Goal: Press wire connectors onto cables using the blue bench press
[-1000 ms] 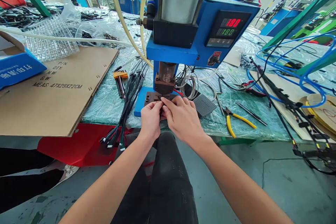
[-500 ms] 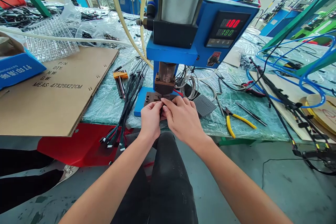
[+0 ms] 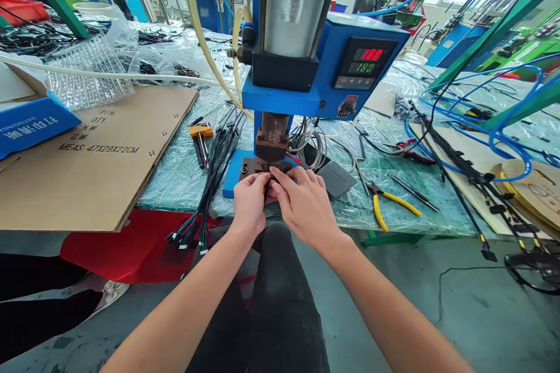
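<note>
My left hand (image 3: 249, 203) and my right hand (image 3: 303, 204) meet at the front of a blue press machine (image 3: 301, 78). Both pinch a small dark piece at the brown die block (image 3: 259, 166) under the press head (image 3: 272, 140). The fingers are closed and hide what they hold. The machine's display (image 3: 366, 61) reads 180 in red and green. A bundle of black cables (image 3: 210, 186) with coloured ends hangs over the table edge to the left of my left hand.
Flat cardboard (image 3: 94, 163) and a blue box (image 3: 30, 122) lie at left. An orange tool (image 3: 200, 129) rests by the cables. A grey foot pedal (image 3: 336, 178), yellow-handled pliers (image 3: 387, 207), red pliers (image 3: 409, 150) and blue tubing (image 3: 490, 122) lie at right.
The view has shifted slightly downward and left. My hands stay pinched at the die block, nearly unmoved.
</note>
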The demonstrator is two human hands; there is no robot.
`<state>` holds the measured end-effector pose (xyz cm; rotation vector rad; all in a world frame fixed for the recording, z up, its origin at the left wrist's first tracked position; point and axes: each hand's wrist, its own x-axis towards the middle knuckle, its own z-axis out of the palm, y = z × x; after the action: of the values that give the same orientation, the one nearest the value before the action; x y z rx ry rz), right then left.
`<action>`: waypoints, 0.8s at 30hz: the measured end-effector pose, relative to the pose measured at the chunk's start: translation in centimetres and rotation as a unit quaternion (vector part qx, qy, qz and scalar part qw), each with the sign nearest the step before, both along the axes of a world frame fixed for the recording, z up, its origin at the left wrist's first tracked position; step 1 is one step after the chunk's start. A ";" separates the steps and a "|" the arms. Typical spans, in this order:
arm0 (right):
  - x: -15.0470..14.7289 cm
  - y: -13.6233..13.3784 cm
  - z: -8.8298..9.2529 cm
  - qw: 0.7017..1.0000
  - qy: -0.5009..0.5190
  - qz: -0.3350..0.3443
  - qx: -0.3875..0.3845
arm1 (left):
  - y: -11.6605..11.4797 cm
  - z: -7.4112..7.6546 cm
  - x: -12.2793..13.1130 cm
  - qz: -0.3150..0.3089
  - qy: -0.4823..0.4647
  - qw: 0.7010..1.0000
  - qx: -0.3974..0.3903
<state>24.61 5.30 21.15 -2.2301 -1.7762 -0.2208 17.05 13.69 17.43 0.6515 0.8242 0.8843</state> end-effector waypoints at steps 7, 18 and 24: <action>3.2 -2.8 -0.7 0.984 0.050 -0.098 0.138 | 0.0 0.2 -0.2 -0.013 0.017 1.000 0.001; 7.8 -4.1 -4.2 0.973 0.038 -0.228 0.018 | 0.1 0.3 -0.2 -0.011 0.021 1.000 -0.005; 8.0 -4.2 -3.7 0.973 0.030 -0.230 0.000 | 0.0 0.5 -0.3 -0.014 0.026 1.000 -0.003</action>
<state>32.65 1.13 17.41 -2.5882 -1.2055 -0.2402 16.75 13.69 17.94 0.6807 0.8615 0.8414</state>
